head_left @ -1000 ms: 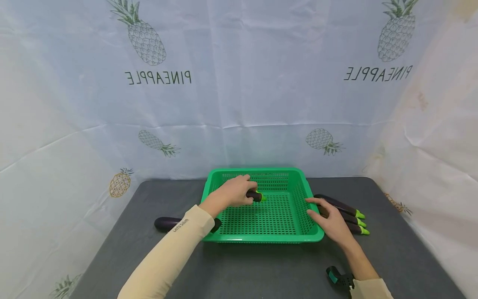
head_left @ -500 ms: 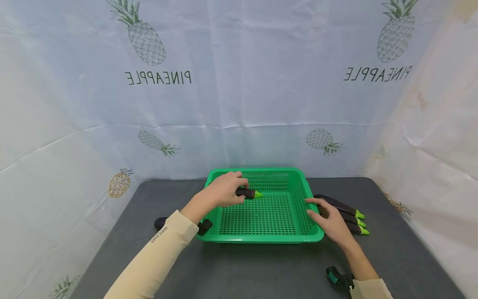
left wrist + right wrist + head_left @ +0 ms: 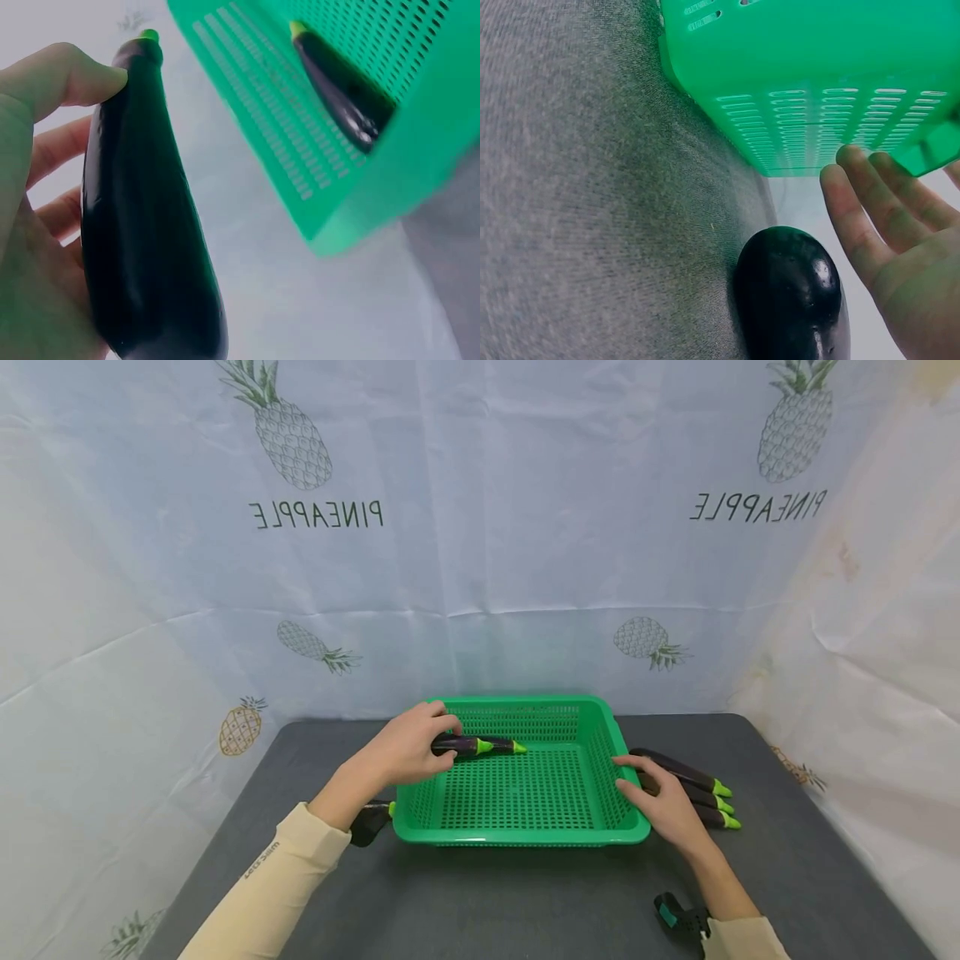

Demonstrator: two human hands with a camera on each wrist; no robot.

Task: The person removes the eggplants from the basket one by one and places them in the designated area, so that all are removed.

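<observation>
My left hand (image 3: 412,745) grips a dark purple eggplant (image 3: 146,210), its thumb near the green stem end in the left wrist view. The hand is over the left rim of a green plastic basket (image 3: 517,837). A second eggplant (image 3: 341,90) lies inside the basket, partly hidden behind the held one in the head view. My right hand (image 3: 667,806) rests at the basket's right rim, fingers fairly straight; in the right wrist view its fingertips (image 3: 847,157) overlap the basket's side.
Three eggplants (image 3: 701,795) lie right of the basket, partly behind my right hand. Another eggplant (image 3: 381,807) lies left of it, mostly hidden by my left wrist. Dark grey cloth covers the table (image 3: 525,902); a pineapple-printed curtain (image 3: 517,543) hangs behind.
My left hand has moved left across the basket with the held eggplant, and the eggplant lying in the basket now shows beside it. My right hand has stayed at the rim.
</observation>
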